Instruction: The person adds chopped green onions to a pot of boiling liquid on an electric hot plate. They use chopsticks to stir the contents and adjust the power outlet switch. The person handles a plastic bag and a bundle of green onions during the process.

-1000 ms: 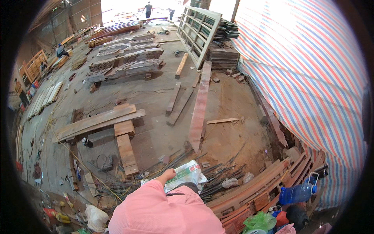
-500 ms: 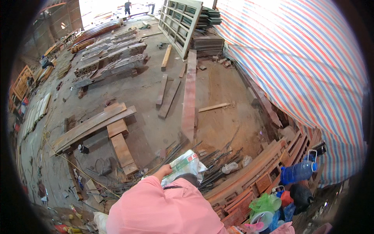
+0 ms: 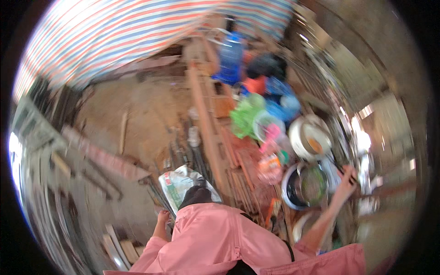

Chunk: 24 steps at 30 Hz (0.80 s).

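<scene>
My left hand (image 3: 163, 216) hangs low beside the near edge of a white plastic sack (image 3: 173, 184) with green and red print. Blur hides whether its fingers touch the sack. My right arm reaches out to the right. At its end my right hand (image 3: 347, 178) is closed around something dark that I cannot make out, just right of a round pot (image 3: 289, 195) with a dark inside and something greenish in it. Farther back stands a white round pot (image 3: 300, 137) with an orange-brown patch in it. A clear bag with orange contents (image 3: 269, 168) lies left of the pots.
Green (image 3: 246, 114) and blue plastic bags (image 3: 280, 98) crowd around a white tub (image 3: 262, 124). Behind them stands a blue water jug (image 3: 230, 57). Reddish wooden frames (image 3: 206, 119) run lengthwise beside dark rods (image 3: 190, 156). Striped sheeting (image 3: 133, 32) hangs at the back.
My view has swung right, bringing the pots and bags toward the middle. My left hand, earlier at the sack's upper edge, is lower beside it. My right hand has come into view, reaching right.
</scene>
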### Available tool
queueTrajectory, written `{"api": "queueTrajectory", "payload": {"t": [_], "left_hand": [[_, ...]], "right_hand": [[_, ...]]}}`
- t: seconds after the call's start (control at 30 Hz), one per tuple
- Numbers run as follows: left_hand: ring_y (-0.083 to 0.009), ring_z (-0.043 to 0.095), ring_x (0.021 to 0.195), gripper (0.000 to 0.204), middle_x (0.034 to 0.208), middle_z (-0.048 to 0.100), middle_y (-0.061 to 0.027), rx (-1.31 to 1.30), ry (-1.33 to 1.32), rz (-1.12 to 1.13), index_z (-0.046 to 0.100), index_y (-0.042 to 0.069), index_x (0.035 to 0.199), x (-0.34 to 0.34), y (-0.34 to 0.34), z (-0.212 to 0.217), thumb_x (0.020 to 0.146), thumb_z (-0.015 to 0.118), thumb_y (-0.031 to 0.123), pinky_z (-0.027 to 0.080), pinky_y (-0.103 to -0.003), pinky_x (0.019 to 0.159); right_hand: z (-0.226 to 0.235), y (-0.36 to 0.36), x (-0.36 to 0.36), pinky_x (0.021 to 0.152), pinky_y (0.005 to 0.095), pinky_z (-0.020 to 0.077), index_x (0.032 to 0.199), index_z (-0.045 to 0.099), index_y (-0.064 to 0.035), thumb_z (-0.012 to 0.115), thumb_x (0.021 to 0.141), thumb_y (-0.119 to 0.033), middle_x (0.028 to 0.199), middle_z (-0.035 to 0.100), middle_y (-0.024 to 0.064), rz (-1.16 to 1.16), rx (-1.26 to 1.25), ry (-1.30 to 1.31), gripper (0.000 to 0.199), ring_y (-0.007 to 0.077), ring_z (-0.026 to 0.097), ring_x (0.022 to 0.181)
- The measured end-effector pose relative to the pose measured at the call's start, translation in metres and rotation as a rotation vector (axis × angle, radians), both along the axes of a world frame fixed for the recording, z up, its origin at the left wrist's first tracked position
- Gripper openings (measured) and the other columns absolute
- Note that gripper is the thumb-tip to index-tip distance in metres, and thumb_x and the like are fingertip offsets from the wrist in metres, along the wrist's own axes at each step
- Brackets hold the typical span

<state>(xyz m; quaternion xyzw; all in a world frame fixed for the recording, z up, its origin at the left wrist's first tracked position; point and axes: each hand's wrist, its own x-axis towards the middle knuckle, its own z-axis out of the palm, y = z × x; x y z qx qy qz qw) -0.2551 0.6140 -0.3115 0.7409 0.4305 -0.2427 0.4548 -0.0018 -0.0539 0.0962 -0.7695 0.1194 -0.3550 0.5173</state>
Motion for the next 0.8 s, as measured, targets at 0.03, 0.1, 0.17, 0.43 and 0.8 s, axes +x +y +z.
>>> {"api": "queueTrajectory", "payload": {"t": [0.03,0.1,0.17,0.43,0.8], "left_hand": [[-0.0235,0.065,0.068,0.023,0.089,0.065,-0.0099,-0.031,0.005,0.065,0.062,0.006,0.105,0.012,-0.001,0.004,0.084,0.062,0.015,0.056,-0.037,0.059],[-0.0224,0.064,0.068,0.024,0.091,0.063,-0.0082,-0.116,-0.028,0.118,0.059,0.008,0.110,0.051,0.003,0.012,0.087,0.060,0.015,0.056,-0.036,0.059],[-0.0209,0.063,0.067,0.027,0.091,0.061,-0.0066,-0.198,-0.043,0.099,0.056,0.010,0.114,0.085,-0.002,0.025,0.089,0.059,0.015,0.055,-0.035,0.058],[-0.0150,0.060,0.072,0.028,0.097,0.061,-0.0060,-0.334,-0.154,-0.106,0.054,0.004,0.120,0.172,-0.026,0.061,0.094,0.057,0.014,0.051,-0.029,0.056],[-0.0188,0.062,0.070,0.020,0.096,0.061,-0.0042,-0.211,-0.072,-0.398,0.054,0.009,0.111,0.147,-0.010,0.084,0.092,0.058,0.015,0.050,-0.032,0.053]], "right_hand": [[-0.005,0.004,-0.009,0.073,0.0329,0.0605,0.104,0.061,0.0023,0.051,0.102,-0.026,0.099,0.062,0.0127,-0.067,-0.028,-0.073,0.030,0.0197,0.064,0.089],[-0.008,0.008,-0.026,0.075,0.0333,0.0604,0.099,0.060,0.0043,0.053,0.101,-0.024,0.099,0.064,0.0140,-0.155,-0.008,0.001,0.030,0.0209,0.067,0.087],[-0.016,0.009,-0.040,0.076,0.0333,0.0602,0.099,0.061,0.0047,0.055,0.100,-0.025,0.100,0.064,0.0142,-0.185,0.091,-0.058,0.030,0.0212,0.067,0.085],[-0.062,-0.011,-0.082,0.078,0.0315,0.0594,0.101,0.063,0.0060,0.058,0.098,-0.022,0.093,0.061,0.0106,-0.279,0.099,0.046,0.029,0.0181,0.065,0.091],[-0.170,-0.061,-0.084,0.077,0.0306,0.0532,0.101,0.066,-0.0011,0.067,0.093,-0.023,0.097,0.066,0.0076,-0.454,-0.010,0.187,0.023,0.0174,0.064,0.087]]}}
